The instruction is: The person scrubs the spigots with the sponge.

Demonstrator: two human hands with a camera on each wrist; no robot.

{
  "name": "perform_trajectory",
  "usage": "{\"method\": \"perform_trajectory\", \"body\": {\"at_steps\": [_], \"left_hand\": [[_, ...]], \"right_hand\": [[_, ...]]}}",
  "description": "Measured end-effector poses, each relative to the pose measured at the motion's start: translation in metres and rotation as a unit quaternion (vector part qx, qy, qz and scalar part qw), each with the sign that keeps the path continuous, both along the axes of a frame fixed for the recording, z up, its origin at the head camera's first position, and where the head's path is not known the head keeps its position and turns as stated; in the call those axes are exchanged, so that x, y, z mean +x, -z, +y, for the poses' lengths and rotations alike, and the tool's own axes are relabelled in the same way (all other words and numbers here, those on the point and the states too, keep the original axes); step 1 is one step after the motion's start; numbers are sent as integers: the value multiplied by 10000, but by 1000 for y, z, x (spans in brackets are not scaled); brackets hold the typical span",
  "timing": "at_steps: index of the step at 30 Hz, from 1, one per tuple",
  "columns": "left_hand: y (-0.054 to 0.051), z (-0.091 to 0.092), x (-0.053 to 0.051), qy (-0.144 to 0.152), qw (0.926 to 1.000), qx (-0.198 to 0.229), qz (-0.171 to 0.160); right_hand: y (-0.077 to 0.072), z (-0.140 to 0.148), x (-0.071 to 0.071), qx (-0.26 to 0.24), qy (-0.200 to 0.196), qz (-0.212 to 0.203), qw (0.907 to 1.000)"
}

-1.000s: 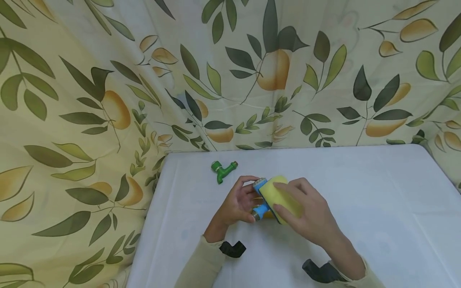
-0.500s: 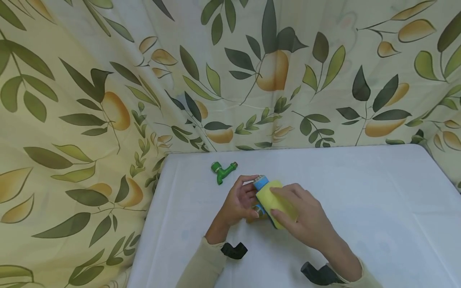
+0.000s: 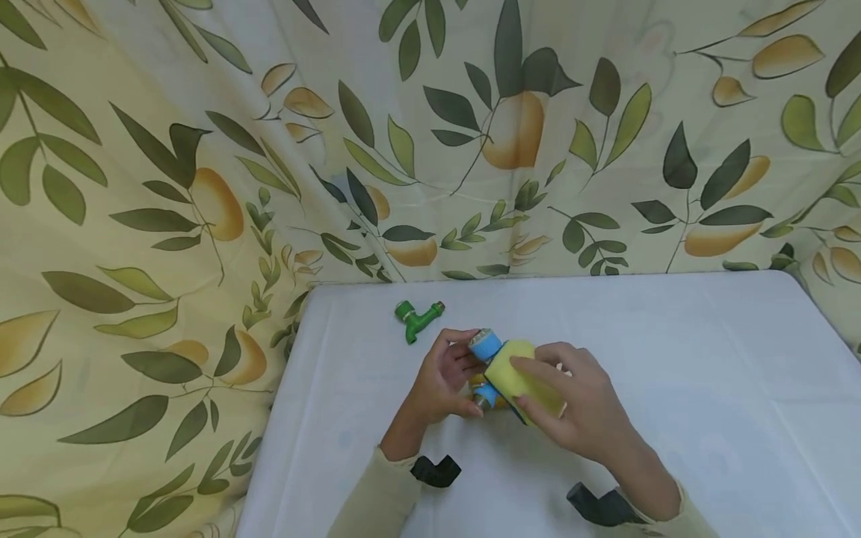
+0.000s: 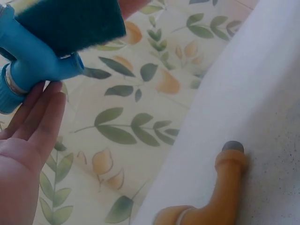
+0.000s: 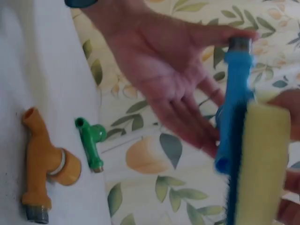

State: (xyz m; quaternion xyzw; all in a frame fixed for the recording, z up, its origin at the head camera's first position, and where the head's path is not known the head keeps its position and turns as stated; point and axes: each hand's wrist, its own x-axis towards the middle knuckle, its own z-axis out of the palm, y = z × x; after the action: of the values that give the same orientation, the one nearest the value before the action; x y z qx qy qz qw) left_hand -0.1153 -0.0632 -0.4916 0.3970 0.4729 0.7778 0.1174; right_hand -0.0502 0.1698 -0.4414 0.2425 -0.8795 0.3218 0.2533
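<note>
A blue tap [image 3: 486, 344] with a ridged cap and a metal-threaded end is held by the left hand [image 3: 440, 381]; in the right wrist view the thumb presses the threaded end of the blue tap [image 5: 240, 70] and the fingers lie behind it. The right hand [image 3: 585, 403] pinches a sponge [image 3: 521, 377], yellow on one side. Its dark green scouring face [image 4: 79, 26] lies against the blue tap in the left wrist view. The sponge hides part of the tap in the head view.
A green tap [image 3: 418, 321] lies on the white table [image 3: 673, 359] beyond the left hand. An orange tap [image 5: 40, 164] rests on the table below the hands, mostly hidden in the head view. Patterned cloth [image 3: 471, 217] hangs behind the table.
The sponge and right hand have shifted slightly down and back to the right along the blue tap. The blue tap has turned a little in the left hand, showing its cap more.
</note>
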Motion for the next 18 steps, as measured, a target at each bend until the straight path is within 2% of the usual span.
{"method": "perform_trajectory", "body": {"at_steps": [2, 4, 9, 12, 14, 18], "left_hand": [[-1, 1, -1, 70, 9999, 95, -98], [-2, 2, -2, 155, 9996, 124, -189], [-2, 5, 0, 293, 9990, -210, -272], [-5, 6, 2, 305, 9980, -526, -152], [-7, 6, 4, 291, 9972, -684, -14], [-8, 6, 4, 253, 9967, -759, 97]], "right_hand": [[0, 2, -3, -38, 369, -25, 9993], [0, 1, -2, -72, 512, -114, 9986], [1, 0, -1, -152, 27, -19, 9999], [0, 1, -4, -267, 216, 27, 9994], [-1, 2, -5, -275, 307, -100, 9991], [-3, 4, -5, -346, 121, -88, 9993]]}}
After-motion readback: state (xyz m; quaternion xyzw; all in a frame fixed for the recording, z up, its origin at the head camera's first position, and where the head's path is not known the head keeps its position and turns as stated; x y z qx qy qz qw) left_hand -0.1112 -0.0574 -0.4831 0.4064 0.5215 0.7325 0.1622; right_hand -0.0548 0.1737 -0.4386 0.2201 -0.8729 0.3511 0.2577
